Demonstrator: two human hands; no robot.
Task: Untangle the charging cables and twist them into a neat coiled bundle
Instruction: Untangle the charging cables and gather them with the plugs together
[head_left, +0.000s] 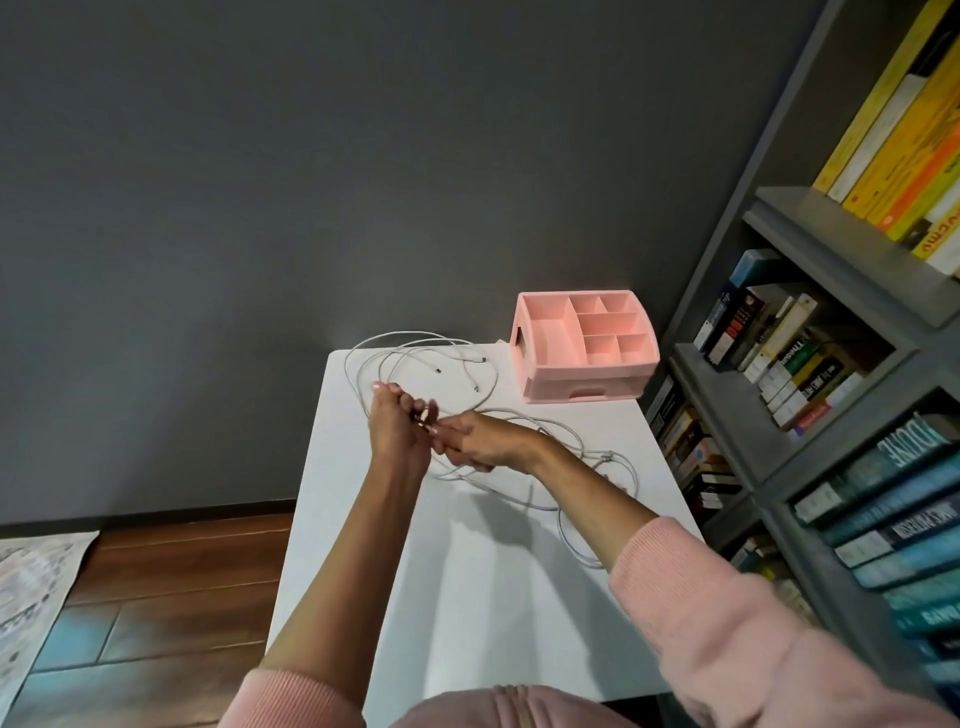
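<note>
cables (530, 499) partly under R arm (582, 483), grip blurred

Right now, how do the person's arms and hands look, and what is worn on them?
Both arms wear a pink knit top; the left sleeve and right sleeve are pushed up, leaving the forearms bare. The left hand and right hand wear no gloves, and no watch shows.

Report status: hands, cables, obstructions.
Left hand and right hand meet, pinching cables. Cables sprawled in loose loops, not coiled. Pink organizer apart, nothing blocking.
</note>
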